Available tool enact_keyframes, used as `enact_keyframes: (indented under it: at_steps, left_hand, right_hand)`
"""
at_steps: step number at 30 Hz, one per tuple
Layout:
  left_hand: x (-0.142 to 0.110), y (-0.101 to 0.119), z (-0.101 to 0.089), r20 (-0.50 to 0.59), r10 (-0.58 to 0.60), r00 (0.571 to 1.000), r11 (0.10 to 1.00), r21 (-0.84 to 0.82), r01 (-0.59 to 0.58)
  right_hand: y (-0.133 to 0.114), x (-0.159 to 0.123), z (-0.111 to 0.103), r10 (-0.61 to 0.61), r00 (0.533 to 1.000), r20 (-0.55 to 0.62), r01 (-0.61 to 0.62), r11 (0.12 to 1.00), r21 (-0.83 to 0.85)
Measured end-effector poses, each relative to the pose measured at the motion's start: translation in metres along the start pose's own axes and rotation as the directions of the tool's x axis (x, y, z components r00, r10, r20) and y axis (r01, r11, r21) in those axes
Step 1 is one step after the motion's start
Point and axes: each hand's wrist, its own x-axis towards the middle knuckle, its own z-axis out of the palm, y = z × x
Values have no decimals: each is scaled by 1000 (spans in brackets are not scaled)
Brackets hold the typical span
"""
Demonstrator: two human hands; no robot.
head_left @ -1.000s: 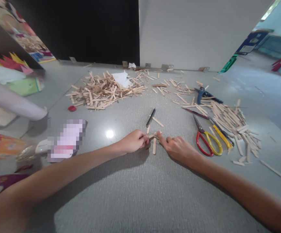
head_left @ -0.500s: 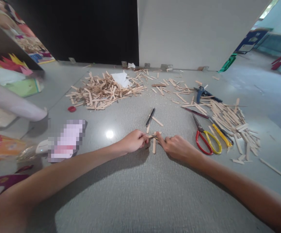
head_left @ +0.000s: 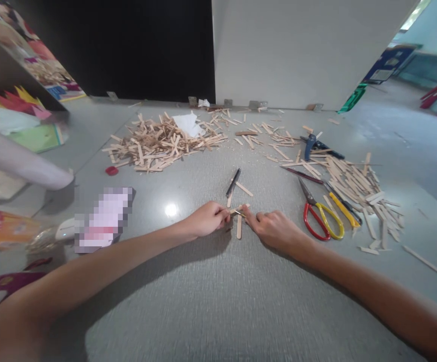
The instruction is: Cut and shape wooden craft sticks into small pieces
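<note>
Crossed wooden sticks [head_left: 240, 215]: pinched between left hand [head_left: 207, 219] at 9 o'clock and right hand [head_left: 274, 229] at 3; lower stick's long axis runs 12–6.

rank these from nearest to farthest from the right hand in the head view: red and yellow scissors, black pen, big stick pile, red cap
From the right hand:
1. Red and yellow scissors, just to its right.
2. Black pen, ahead and slightly left.
3. Big stick pile, far ahead on the left.
4. Red cap, farthest left, below the pile's left edge.

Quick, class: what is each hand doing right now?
Left hand: closed, pinching the crossed wooden sticks.
Right hand: closed, fingers on the same sticks.
</note>
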Motion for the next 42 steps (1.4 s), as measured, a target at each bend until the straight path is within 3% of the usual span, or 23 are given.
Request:
enact_keyframes:
  at_steps: [5,9,11,13,15,16,18,20,22,24,26,30,33,37,42]
  left_hand:
    - [-3,5,1,-6,7,1000,1000,-2,-7]
    - [-12,11,2,-32,66,997,998,-2,-66]
    - [-19,16,2,-50,108,993,994,3,-107]
    - [-27,22,2,-52,151,987,989,12,-150]
    - [-36,28,2,-17,206,978,978,24,-206]
    - [-41,30,3,10,234,972,972,33,-235]
    - [-48,32,5,14,299,954,950,87,-299]
    - [-52,31,8,-84,429,900,894,180,-410]
    - [-54,29,12,-189,611,769,783,284,-553]
    - [-55,26,17,-219,751,622,655,363,-663]
    - [-55,23,20,-207,823,529,563,423,-710]
    - [-54,19,24,-220,896,387,441,543,-714]
    - [-52,17,25,-211,922,325,384,601,-701]
    - [-54,16,24,-176,936,306,340,680,-649]
    - [-58,17,22,38,969,245,85,877,-474]
  right_hand:
    - [6,1,7,15,996,-92,-3,992,124]
    - [8,-2,5,183,963,-199,-132,961,243]
    - [8,-5,-4,309,915,-257,-206,910,361]
    - [8,-9,-17,454,839,-300,-193,764,616]
    - [8,-14,-32,552,783,-285,-60,523,850]
    - [8,-17,-39,570,778,-263,-4,423,906]
    - [7,-21,-52,569,793,-217,30,319,947]
    - [5,-26,-61,576,798,-177,10,281,960]
    - [3,-29,-67,598,787,-152,-17,268,963]
    - [-1,-32,-72,617,775,-139,-32,257,966]
    - [-6,-33,-75,616,776,-138,-24,248,969]
    - [-14,-33,-79,624,768,-147,2,227,974]
    - [-19,-33,-79,632,763,-133,0,206,979]
    - [-23,-33,-77,645,755,-116,-8,185,983]
    - [-30,-32,-71,643,763,-63,-20,121,992]
